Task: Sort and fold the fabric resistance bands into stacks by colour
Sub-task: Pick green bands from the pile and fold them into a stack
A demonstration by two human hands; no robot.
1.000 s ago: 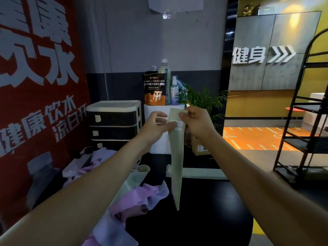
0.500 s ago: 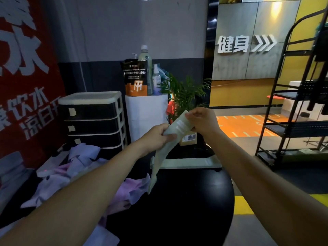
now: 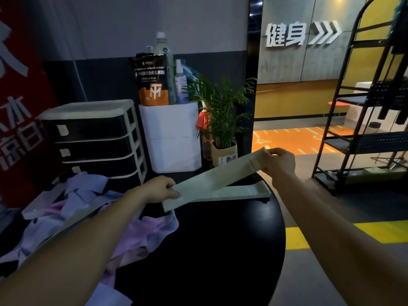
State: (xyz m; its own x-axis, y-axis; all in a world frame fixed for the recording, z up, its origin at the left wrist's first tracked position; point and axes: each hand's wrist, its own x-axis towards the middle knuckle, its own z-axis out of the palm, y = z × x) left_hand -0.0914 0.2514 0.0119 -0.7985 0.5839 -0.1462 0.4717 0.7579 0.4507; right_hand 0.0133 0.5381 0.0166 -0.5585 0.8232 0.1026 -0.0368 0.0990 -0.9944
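Both hands have the pale green band (image 3: 217,175) pinched: the left hand (image 3: 160,189) nips it near its lower end, the right hand (image 3: 279,161) grips the upper end by the stitched seam, and the strip is drawn flat between them. It slants up from left to right, above the far edge of the round black table (image 3: 220,250). Directly beneath it, along that far edge, lies a flat stack of pale green bands (image 3: 240,192), its right end close to the table's right rim. So this looks like the laying-down step: the held band goes on top of its own colour.

To do it well, the person should keep the tension even so no twist creeps in, drop the raised right end until the strip lies parallel with the stack, then match seam to seam and edge to edge before letting go. Letting the left end go first would probably cause a slump and a crooked landing.

At the table's left edge sits the unsorted heap of purple and pink bands (image 3: 92,208), well clear of the green pile.
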